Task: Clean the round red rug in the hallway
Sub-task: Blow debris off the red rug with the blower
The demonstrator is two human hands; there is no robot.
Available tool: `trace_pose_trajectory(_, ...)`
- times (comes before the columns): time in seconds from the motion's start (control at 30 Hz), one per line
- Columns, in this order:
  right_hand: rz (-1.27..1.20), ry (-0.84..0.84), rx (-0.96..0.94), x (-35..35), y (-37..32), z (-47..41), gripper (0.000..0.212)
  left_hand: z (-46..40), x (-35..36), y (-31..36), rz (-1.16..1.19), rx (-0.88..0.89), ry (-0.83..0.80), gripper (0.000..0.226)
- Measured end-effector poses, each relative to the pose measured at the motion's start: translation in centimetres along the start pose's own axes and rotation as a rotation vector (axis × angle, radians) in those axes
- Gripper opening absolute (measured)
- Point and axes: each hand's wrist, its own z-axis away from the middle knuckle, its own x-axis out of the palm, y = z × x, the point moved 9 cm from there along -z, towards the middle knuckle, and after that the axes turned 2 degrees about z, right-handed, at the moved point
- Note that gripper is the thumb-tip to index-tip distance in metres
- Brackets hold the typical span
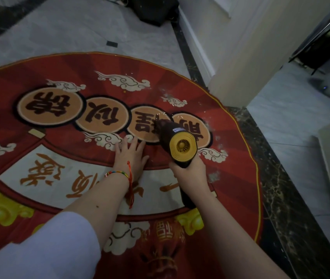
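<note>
right hand (pixel 188 174) wrapped around the grip of a handheld blower (pixel 177 141), dark body, yellow fan end facing the camera; nozzel points away and left, down at the rug; left hand (pixel 131 156) flat on the round red rug (pixel 75 63), fingers spread, holding nothing, just left of the blower; blower's long axis runs from the wrist toward the far-left, tip over the third tan medallion (pixel 146 125); white debris specks (pixel 168 96) lie beyond and right of the tip, near the rug's right rim; so right hand is the nearer one to the dirt; likely next sweep goes right/far; rug edge there sits close to the dark marble border (pixel 264 158) and wall corner (pixel 238 57), tight room; open tile floor (pixel 59 27) on the far side, black bag (pixel 154 9) well beyond.
</note>
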Motion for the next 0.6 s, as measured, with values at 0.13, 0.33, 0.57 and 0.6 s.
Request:
trace_pose_trajectory(0.13, -0.016, 0.017, -0.027, 0.3, -0.9, -2.4, 0.027, -0.6, 0.1, -0.1, -0.023, -0.011, 0.012, 0.056)
trace_pose_trajectory(0.33, 0.026, 0.027, -0.022, -0.4, 0.9, -1.2, 0.021, -1.5, -0.2, 0.0, 0.011, 0.015, 0.064, 0.053)
trace_pose_trajectory(0.57, 0.006, 0.053, -0.017, 0.5, -0.2, -4.2, 0.038, -2.1, 0.3, 0.3, -0.038, -0.013, 0.076, 0.053)
trace_pose_trajectory(0.6, 0.002, 0.047, -0.016, 0.6, -0.1, -4.1, 0.037, -2.1, 0.3, 0.3, -0.025, -0.01, 0.088, 0.053)
